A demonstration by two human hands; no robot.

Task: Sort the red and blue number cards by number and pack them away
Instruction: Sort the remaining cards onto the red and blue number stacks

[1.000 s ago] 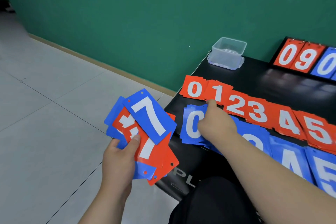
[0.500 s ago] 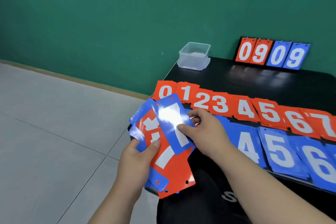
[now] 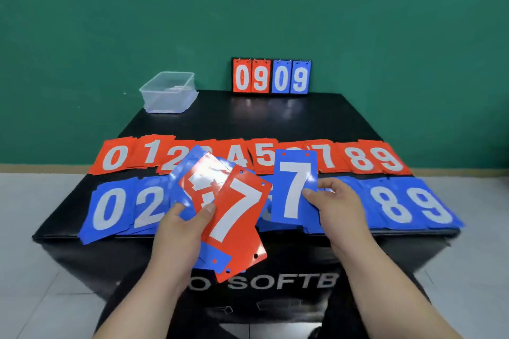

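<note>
On the black box top [image 3: 275, 118] lie two rows of number cards: a red row [image 3: 113, 157] from 0 to 9 behind and a blue row [image 3: 413, 206] in front. My left hand [image 3: 179, 231] grips a fanned stack of red and blue cards [image 3: 234, 217] with a red 7 on top, held over the front edge. My right hand [image 3: 336, 203] pinches a single blue 7 card [image 3: 294, 187], upright above the blue row, between the 5 and 8 piles. The middle blue piles are hidden behind the held cards.
A clear plastic container [image 3: 168, 93] stands at the back left corner. A small flip scoreboard [image 3: 271, 76] showing 09 09 stands at the back edge against the green wall. Grey tiled floor lies on both sides of the box.
My right hand drew the blue 7 card off the stack in my left hand and carried it right, over the blue row. The view swung to face the box squarely.
</note>
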